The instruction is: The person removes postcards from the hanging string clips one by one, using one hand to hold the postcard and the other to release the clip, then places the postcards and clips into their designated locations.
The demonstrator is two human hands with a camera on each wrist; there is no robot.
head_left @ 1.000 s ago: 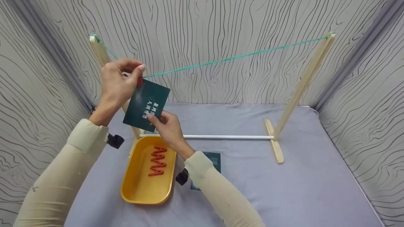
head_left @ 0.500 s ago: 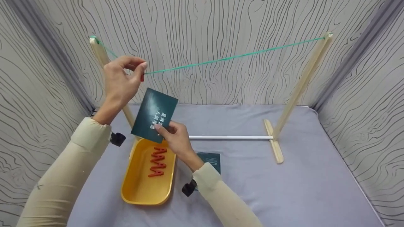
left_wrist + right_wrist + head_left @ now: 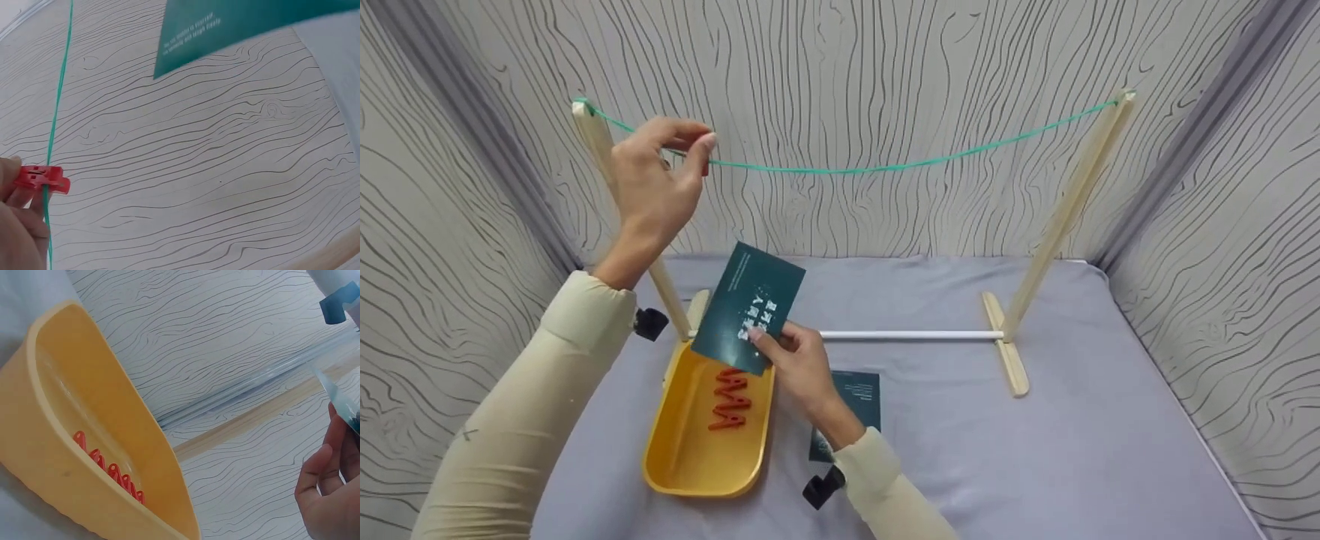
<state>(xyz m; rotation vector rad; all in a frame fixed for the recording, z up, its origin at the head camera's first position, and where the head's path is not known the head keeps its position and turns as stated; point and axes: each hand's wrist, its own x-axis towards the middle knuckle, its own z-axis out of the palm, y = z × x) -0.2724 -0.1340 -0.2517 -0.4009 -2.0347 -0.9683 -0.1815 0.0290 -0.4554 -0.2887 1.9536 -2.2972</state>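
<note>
My left hand pinches a small red plastic clip that sits on the green string. In the head view only a sliver of that clip shows under the fingertips. My right hand holds a dark green card with white lettering by its lower right side, thumb on the face. The card is tilted, below the string and apart from the clip. Beneath it stands a yellow tub with several red clips in a row; the card covers part of the tub's far end.
The string runs between a left wooden post and a right wooden post, joined low down by a white rod. Another dark green card lies on the grey cloth, partly under my right forearm. A patterned wall stands behind.
The card has come away from the clip, moving down and right with my right hand. My left hand has risen slightly. The string, formerly pulled taut, now sags in a curve.
</note>
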